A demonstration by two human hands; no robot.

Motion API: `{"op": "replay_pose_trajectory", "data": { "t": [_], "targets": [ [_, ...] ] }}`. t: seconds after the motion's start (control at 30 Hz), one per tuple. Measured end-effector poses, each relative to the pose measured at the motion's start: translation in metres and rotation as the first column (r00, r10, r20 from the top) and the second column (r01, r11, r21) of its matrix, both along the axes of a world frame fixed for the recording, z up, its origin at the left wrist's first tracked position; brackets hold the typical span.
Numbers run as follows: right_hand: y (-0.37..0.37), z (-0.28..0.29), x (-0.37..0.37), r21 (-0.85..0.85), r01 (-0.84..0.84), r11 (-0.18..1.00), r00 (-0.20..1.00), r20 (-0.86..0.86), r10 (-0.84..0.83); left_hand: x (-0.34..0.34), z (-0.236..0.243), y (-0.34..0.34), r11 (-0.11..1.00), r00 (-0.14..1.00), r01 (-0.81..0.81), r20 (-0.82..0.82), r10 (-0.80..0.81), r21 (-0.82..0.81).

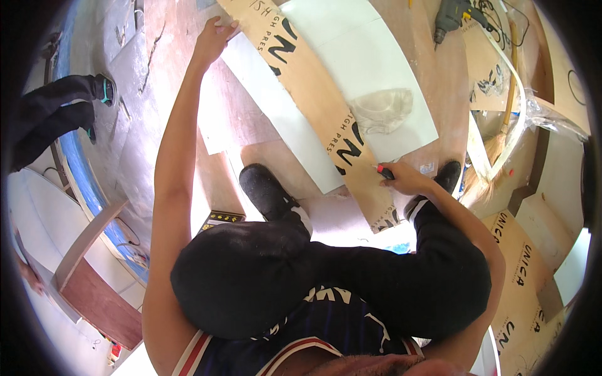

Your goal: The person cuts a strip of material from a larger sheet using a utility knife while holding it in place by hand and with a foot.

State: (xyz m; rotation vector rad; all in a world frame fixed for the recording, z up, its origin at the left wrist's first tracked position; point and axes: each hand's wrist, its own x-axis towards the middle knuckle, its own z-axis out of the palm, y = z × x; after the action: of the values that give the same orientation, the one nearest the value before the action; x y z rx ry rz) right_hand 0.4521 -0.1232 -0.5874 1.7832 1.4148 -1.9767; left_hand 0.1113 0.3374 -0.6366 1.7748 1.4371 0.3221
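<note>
While the right hand [409,180] grips a red-black tool [387,172], the left hand [212,42], hold unclear, is at the far end of a brown strip [308,97] over white sheet [370,59], likely light, bendable, best held by its edges.

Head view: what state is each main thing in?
Strip: flat across the white sheet, near end past its edge
White sheet: flat, partly covered
Tool: clasped in right hand
Right hand: closed on the tool
Left hand: by the strip's left edge; grip unclear
Drill: lying down, no hand on it
Broom: bristles splayed
Clear wrap: crumpled
</note>
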Motion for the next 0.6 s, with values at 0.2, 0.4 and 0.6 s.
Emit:
{"op": "replay_pose_trajectory", "data": {
  "t": [0.2, 0.4, 0.6],
  "targets": [
    [-0.021, -0.008, 0.011, 0.151, 0.093, 0.984, 0.994, -0.069, -0.083, 0.042, 0.017, 0.05, 0.994, 0.999, -0.046, -0.026, 0.043, -0.097],
    [-0.01, -0.008, 0.005, 0.071, 0.144, 0.987, 0.989, -0.053, -0.141, 0.112, 0.054, 0.061, 0.916, 0.968, -0.112, -0.25, 0.013, -0.384],
    [-0.027, -0.019, 0.005, 0.21, 0.21, 0.955, 0.977, -0.014, -0.212, 0.177, 0.037, 0.004, 0.942, 0.762, -0.327, -0.569, 0.309, 0.075]
  ]
}}
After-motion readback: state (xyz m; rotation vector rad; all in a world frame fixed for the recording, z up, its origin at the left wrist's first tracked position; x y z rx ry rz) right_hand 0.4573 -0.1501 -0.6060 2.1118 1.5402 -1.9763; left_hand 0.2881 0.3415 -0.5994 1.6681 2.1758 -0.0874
